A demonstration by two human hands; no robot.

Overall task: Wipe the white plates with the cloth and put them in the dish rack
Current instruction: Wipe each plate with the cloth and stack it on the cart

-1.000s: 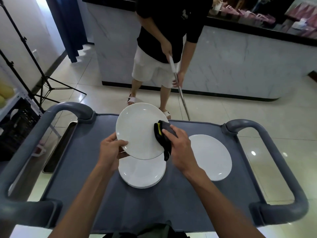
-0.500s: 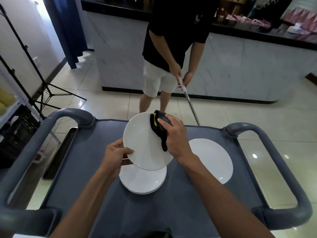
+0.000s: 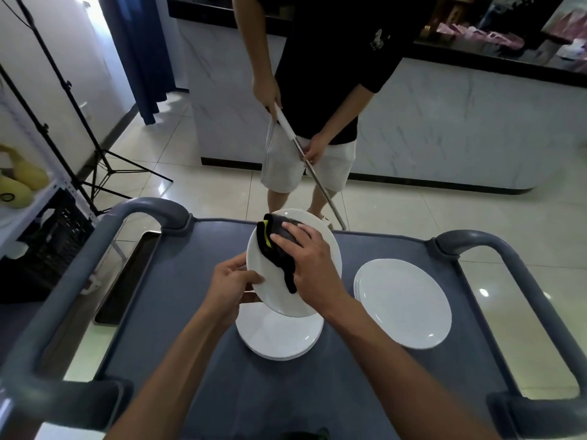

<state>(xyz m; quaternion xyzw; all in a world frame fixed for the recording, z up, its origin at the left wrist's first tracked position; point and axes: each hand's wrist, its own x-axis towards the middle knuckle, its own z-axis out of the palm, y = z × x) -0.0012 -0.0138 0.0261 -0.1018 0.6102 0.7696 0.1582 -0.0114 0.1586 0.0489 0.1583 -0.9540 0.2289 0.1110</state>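
The right hand (image 3: 309, 265) lies on the cloth (image 3: 276, 249), fingers spread over it and pressing it onto the face of the plate (image 3: 279, 296). The cloth is black with a yellow-green edge, and one end of it hangs down past the hand. The left hand (image 3: 233, 282) grasps the left rim of this plate, thumb on the face and fingers behind. The plate is tilted and held in the air above the cart (image 3: 190, 281).

Directly under the plate, a stack (image 3: 276, 339) of white plates lies on the cart's grey top. To the right of the plate, a second stack (image 3: 403, 303) lies on the same top, apart from the first. Grey handles (image 3: 521, 271) rise at both sides of the cart.

Beyond the plate, a person (image 3: 327, 74) in a black shirt and white shorts stands on the floor and holds a metal pole (image 3: 313, 173) in both hands. Behind the person is a white counter (image 3: 444, 122). Far left of the plate stands a black tripod (image 3: 95, 160).
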